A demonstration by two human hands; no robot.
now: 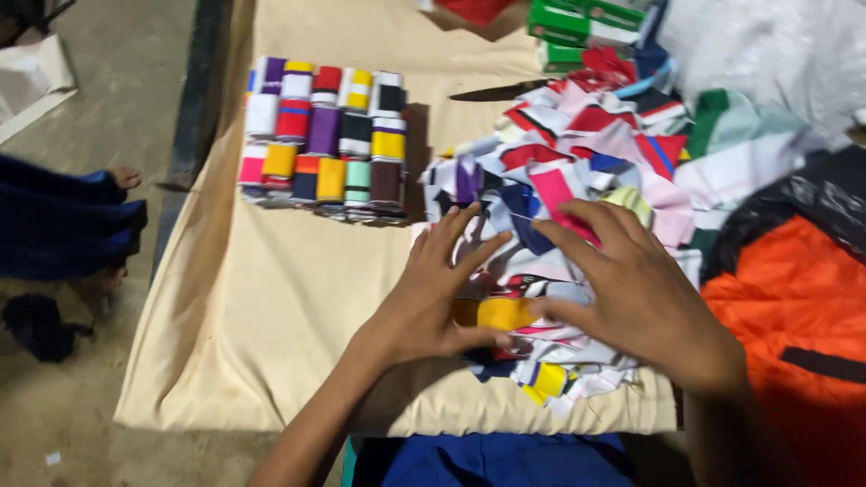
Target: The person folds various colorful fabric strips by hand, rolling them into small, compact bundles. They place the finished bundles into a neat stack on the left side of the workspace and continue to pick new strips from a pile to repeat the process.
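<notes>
Both hands (pixel 532 298) on yellow strip (pixel 507 313) (scrap pile (pixel 577 171))

A cream cloth-covered table (pixel 271 298) is carrying everything. A neat stack of folded striped fabric bands (pixel 323 140) is sitting toward its far left. To the right of that stack, a loose heap of mixed fabric strips (pixel 577 171) is spreading across the table. The left hand (pixel 431 298) and the right hand (pixel 631 289) are resting on the heap's near edge, with a yellow folded band (pixel 507 313) lying between them. Behind the heap, green cardboard boxes (pixel 582 27) are sitting at the far edge. An orange garment (pixel 794 307) is lying at the right.
</notes>
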